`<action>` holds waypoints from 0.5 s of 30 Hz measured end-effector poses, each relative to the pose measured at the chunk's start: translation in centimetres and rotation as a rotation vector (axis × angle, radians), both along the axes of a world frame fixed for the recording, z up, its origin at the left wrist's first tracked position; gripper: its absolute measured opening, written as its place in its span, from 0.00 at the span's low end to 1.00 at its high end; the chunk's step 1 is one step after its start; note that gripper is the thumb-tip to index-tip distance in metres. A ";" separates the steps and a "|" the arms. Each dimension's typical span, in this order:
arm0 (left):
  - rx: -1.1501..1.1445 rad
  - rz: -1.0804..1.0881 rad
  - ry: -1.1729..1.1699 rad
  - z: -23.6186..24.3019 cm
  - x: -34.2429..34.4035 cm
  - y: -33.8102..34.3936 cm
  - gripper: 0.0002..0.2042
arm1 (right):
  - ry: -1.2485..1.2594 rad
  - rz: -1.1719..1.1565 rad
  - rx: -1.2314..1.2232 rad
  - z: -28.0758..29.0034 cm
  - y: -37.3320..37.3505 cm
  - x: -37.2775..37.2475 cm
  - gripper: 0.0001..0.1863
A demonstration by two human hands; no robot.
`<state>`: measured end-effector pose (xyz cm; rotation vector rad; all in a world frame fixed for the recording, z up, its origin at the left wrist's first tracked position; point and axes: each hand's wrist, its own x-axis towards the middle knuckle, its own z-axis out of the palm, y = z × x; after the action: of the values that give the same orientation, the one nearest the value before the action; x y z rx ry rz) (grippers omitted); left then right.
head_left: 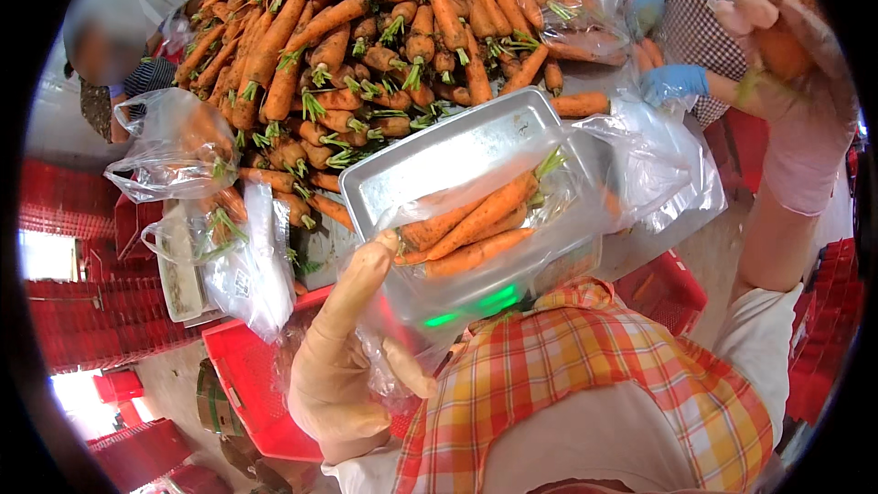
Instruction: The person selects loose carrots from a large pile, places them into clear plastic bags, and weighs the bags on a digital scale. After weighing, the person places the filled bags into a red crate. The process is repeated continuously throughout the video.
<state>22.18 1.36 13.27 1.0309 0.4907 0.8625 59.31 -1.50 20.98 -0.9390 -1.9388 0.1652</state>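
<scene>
My left hand (340, 361), in a pale glove, is open beside a metal tray (448, 162). Its index finger is stretched out and its thumb stands apart. The fingertip touches a clear plastic bag (560, 185), and some of the film lies against the palm. Several carrots (485, 217) with short green tops lie in the bag, on the tray. A green-lit display (471, 305) shows through the plastic below them. Raised at the far right, my gloved right hand (814, 32) is closed around a carrot (784, 53), partly hidden by the fingers.
A large heap of soil-stained carrots (366, 46) covers the table beyond the tray. Filled bags (187, 142) and a stack of plastic bags (261, 265) lie left. At the upper right, a co-worker's blue-gloved hand (672, 84) is near more bags. A red crate (265, 384) stands below.
</scene>
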 end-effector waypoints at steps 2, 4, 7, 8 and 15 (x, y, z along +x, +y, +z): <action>-0.007 0.009 -0.024 0.0 0.4 0.0 0.54 | -0.044 0.050 -0.083 -0.5 1.0 -2.2 0.13; -0.016 0.036 -0.081 0.0 0.5 0.1 0.54 | 0.137 0.141 -0.429 -3.1 2.1 -5.9 0.18; 0.008 -0.001 -0.218 -0.7 0.4 0.7 0.54 | 0.002 0.106 -0.965 -7.4 3.0 -9.8 0.27; -0.011 0.084 -0.231 -0.5 0.4 0.3 0.54 | -0.189 0.047 -1.112 -8.1 3.2 -10.2 0.28; 0.053 0.103 -0.210 -0.4 0.5 1.2 0.53 | -0.486 -0.064 -0.712 -14.2 3.1 -8.3 0.30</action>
<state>22.63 2.53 12.89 0.9562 0.3466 1.0675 50.97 1.63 6.82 -1.6185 -2.3336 0.6740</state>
